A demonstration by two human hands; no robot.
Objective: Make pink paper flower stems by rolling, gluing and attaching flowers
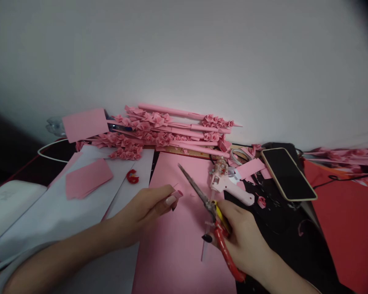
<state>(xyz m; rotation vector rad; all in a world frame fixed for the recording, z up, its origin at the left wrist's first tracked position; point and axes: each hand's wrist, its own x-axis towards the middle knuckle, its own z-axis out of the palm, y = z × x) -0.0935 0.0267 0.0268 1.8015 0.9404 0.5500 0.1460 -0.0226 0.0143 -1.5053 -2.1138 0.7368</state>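
My left hand [147, 206] is closed in a pinch on a small pink paper piece [177, 194], held over a large pink sheet [174, 245] on the desk. My right hand [242, 239] grips scissors [210, 212] with red and yellow handles; the blades point up and left, toward the pinched piece but a little apart from it. A thin pale strip [205, 245] hangs down below the scissors by my right fingers.
Pink rolled paper sticks with folded flowers [171, 130] are piled against the wall. A white glue gun [230, 185], a phone [288, 173], pink offcuts [87, 177], white sheets [49, 212], a small red piece [131, 176] and red paper [352, 220] lie around.
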